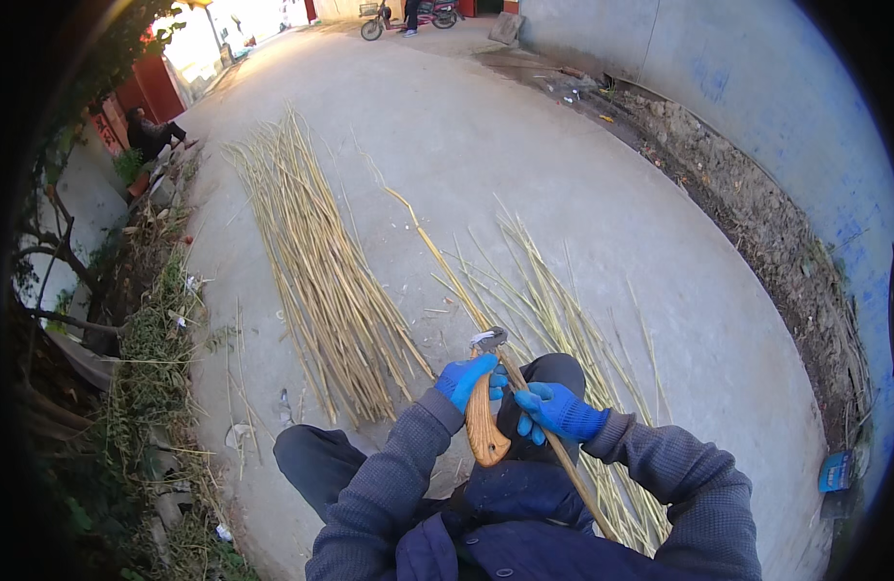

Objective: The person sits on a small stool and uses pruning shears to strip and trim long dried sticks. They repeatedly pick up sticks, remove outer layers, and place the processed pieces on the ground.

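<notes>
My left hand [466,382], in a blue glove, is closed around a tool with a curved wooden handle [486,431] and a small metal head; its exact kind I cannot make out. A long tan stalk [584,484] slants across my lap and meets the metal head. Just below that head, my right hand [563,411], also blue-gloved, grips the stalk. Beyond the tool a thin yellowish stalk [432,247] runs away over the ground, seemingly in line with it. Pale green-yellow stalks [553,300] lie to the right, partly under my right leg and arm.
A large bundle of tan stalks [316,242] lies on the concrete [485,126] at left. Cut weeds [151,387] line the left edge, where a person [149,133] sits. A dirt strip [727,184] and blue-grey wall [786,97] border the right. A motorbike [437,14] stands far off.
</notes>
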